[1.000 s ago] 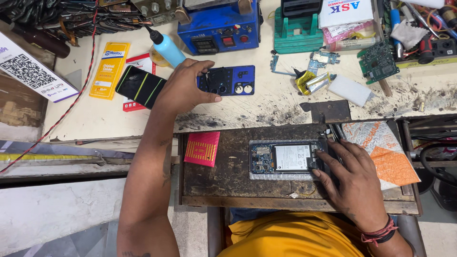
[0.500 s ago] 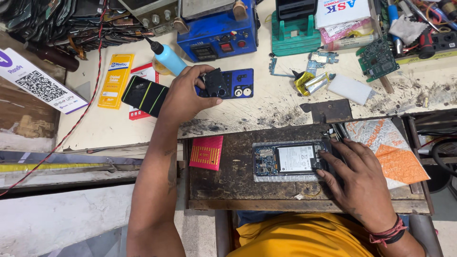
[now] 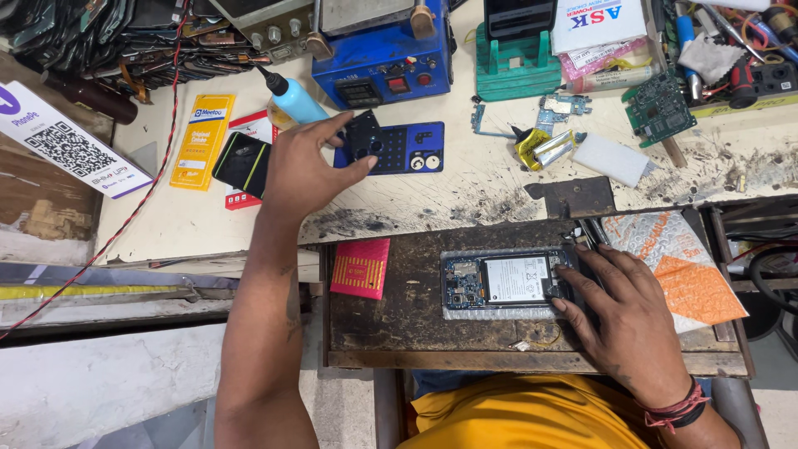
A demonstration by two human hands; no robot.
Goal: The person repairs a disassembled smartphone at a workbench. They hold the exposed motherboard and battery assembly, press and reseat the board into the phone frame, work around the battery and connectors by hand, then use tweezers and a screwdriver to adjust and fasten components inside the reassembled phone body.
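Left hand (image 3: 303, 170) is stretched forward over the pale workbench (image 3: 465, 187), fingers pinched on a small black part (image 3: 363, 135) that lies on the upper left corner of a blue phone back cover (image 3: 399, 148). The cover lies flat, just in front of the blue heating station (image 3: 382, 54). A blue squeeze bottle (image 3: 291, 97) with a black nozzle lies tilted just behind the hand; a black phone (image 3: 243, 162) lies to its left, partly over a red packet (image 3: 249, 133).

Right hand (image 3: 628, 320) rests palm down on the dark wooden work board (image 3: 399, 333), fingers spread and pressing the right end of the opened phone (image 3: 507, 278), not curled round it. The phone lies flat with its battery and circuit board exposed, on a clear sheet. A pink card (image 3: 361, 268) lies at the board's left edge, well apart from the phone. An orange and white packet (image 3: 682, 266) lies just right of the hand
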